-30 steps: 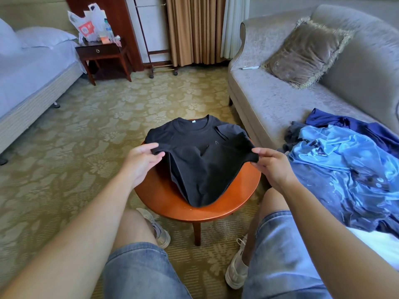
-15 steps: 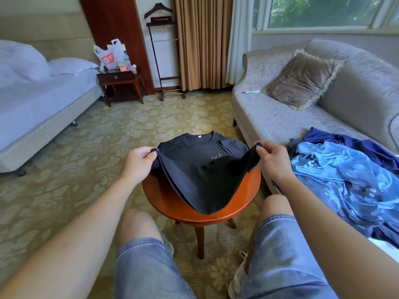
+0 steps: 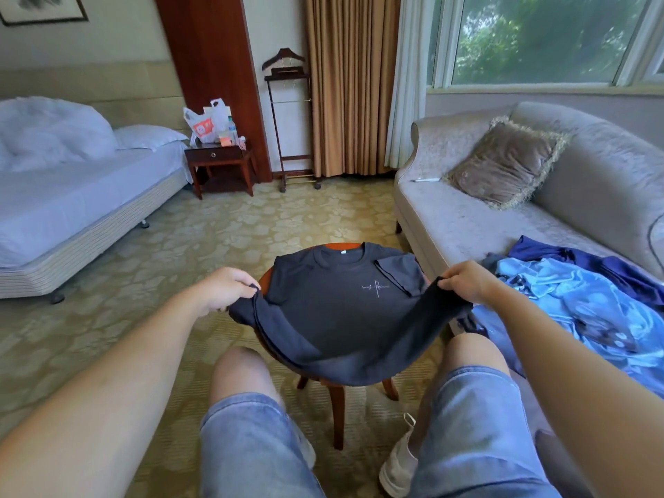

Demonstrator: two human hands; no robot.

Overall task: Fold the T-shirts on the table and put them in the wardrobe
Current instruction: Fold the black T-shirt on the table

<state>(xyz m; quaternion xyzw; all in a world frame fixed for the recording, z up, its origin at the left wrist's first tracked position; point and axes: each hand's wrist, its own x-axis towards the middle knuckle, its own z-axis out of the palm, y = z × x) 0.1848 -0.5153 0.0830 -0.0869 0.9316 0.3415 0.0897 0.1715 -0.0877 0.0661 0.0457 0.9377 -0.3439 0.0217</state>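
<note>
step: we judge this as the bottom-to-top fold of the black T-shirt [image 3: 341, 310], with the hem lifted and not yet laid over.
shirt location: on the round wooden surface [image 3: 264, 282] in front of our knees, collar at the far side, chest print facing up. The near part hangs off the near edge.
sleeve: the one on our right is already folded in across the chest. The other side is hard to read under the lifted cloth.
left hand [image 3: 222, 289]: fingers [image 3: 251, 285] clenched on the left hem corner, pinching the cloth, raised just off the surface.
right hand [image 3: 467, 282]: fingers [image 3: 445, 282] pinching the right hem corner at about the same height.
why held so: gripping both corners keeps the hem straight between the hands, so the fold line should land square. The middle sags, so there is slack.
why collar stays down: the weight of the upper body pins it to the surface while we lift the hem.
next move calls for: carrying both corners toward the collar together, keeping them level, then smoothing flat.
risk: the surface is small and round, and an overhanging edge could drag the shirt off or skew the fold.
queue: a pile of blue garments [image 3: 593, 307] lies on the sofa [image 3: 467, 217] just to our right, unfolded.
wardrobe: we cannot identify it for sure in this view.
progress: early, with one shirt mid-fold and nothing stowed that we can see.
</note>
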